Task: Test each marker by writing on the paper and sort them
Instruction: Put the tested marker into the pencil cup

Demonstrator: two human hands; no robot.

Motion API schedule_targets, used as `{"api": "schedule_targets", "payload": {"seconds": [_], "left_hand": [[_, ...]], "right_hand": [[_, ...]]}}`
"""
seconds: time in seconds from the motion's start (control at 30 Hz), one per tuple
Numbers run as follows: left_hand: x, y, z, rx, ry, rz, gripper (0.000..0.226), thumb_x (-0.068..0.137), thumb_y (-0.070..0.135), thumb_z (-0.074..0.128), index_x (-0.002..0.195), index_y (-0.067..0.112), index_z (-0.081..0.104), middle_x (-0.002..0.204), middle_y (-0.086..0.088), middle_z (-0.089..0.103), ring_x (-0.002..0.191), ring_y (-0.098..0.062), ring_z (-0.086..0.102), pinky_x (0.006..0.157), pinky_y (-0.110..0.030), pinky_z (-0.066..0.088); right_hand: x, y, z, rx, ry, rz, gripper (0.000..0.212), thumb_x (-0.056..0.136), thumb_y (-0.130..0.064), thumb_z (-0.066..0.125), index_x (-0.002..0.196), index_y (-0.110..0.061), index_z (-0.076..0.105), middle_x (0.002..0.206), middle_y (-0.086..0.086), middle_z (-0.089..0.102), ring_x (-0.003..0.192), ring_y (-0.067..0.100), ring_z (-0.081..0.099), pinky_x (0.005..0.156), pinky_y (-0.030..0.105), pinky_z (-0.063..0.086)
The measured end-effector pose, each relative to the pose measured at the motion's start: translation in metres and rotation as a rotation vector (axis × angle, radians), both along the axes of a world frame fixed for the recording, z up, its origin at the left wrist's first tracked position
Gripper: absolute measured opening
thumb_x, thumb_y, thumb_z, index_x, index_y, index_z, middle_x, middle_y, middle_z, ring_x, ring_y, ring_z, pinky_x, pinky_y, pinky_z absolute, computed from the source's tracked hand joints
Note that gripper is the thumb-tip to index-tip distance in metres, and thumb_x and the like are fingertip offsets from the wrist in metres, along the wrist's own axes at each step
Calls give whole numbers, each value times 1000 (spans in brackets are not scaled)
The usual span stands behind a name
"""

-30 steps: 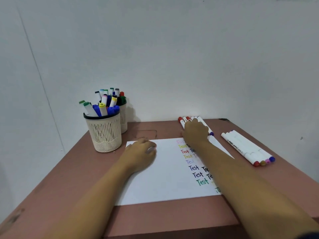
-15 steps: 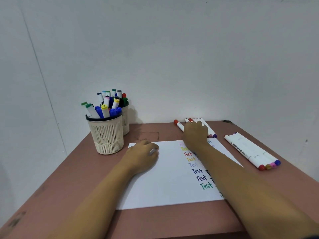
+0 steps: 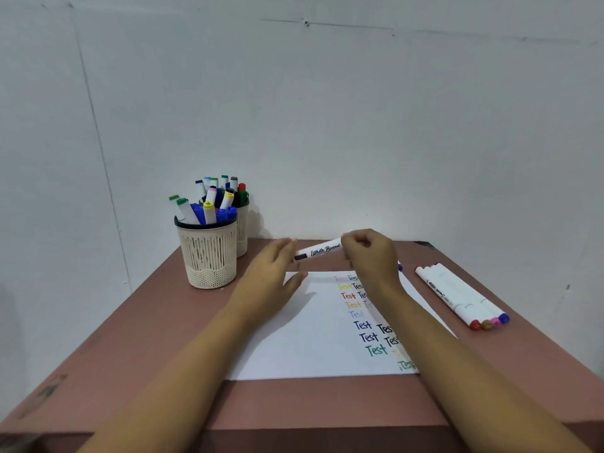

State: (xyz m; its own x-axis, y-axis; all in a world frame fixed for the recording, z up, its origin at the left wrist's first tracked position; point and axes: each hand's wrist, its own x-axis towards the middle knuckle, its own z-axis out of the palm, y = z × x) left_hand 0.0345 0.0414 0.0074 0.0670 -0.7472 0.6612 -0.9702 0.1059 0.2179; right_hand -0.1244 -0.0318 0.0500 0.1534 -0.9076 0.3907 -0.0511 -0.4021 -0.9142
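Note:
My right hand [image 3: 369, 256] grips a white whiteboard marker [image 3: 322, 250] and holds it level above the far edge of the paper [image 3: 294, 348]. My left hand [image 3: 271, 282] hovers over the paper's top left corner with fingers straight, its fingertips near the marker's left end. Whether they touch it is unclear. The white paper lies flat on the table and carries two columns of the word "Test" in several colours. The right column is partly hidden by my right forearm.
Two cream mesh cups [image 3: 209, 253] full of markers stand at the back left. A row of white markers [image 3: 461, 295] with coloured caps lies on the right of the brown table [image 3: 130, 354]. A wall rises right behind the table.
My right hand has lifted a whiteboard marker from the group behind the paper. My left hand has risen off the paper and opened towards the marker's left end.

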Motion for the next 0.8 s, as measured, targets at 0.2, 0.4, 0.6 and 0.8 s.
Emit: {"api": "schedule_targets", "payload": {"seconds": [0.2,0.4,0.6,0.8], "left_hand": [[-20,9,4,191,34,56,35,100,33,36,123,11,50,119,-4,55,105,-24,53,80,-36,40],[-28,10,5,158,16,27,30,100,32,38,116,10,50,110,-3,59,97,-23,56,68,-35,37],[-36,15,8,117,33,-26,22,98,33,44,82,18,39,63,7,44,65,-21,47,54,-32,17],[-34,11,7,137,387,-167,34,92,31,57,61,26,44,52,7,36,49,-10,34,48,-22,24]], "right_hand": [[0,25,-15,256,-280,75,26,92,-30,62,75,-9,64,60,-4,57,54,9,53,53,23,46],[10,33,-23,272,-127,166,32,87,-38,67,76,-11,56,55,-2,39,43,8,32,40,18,25],[12,24,-26,261,-94,154,35,95,-27,57,67,-12,43,51,-3,33,37,5,28,38,18,25],[10,25,-25,173,-126,241,37,98,-22,51,65,-15,37,43,-13,30,38,5,24,41,19,23]]}}
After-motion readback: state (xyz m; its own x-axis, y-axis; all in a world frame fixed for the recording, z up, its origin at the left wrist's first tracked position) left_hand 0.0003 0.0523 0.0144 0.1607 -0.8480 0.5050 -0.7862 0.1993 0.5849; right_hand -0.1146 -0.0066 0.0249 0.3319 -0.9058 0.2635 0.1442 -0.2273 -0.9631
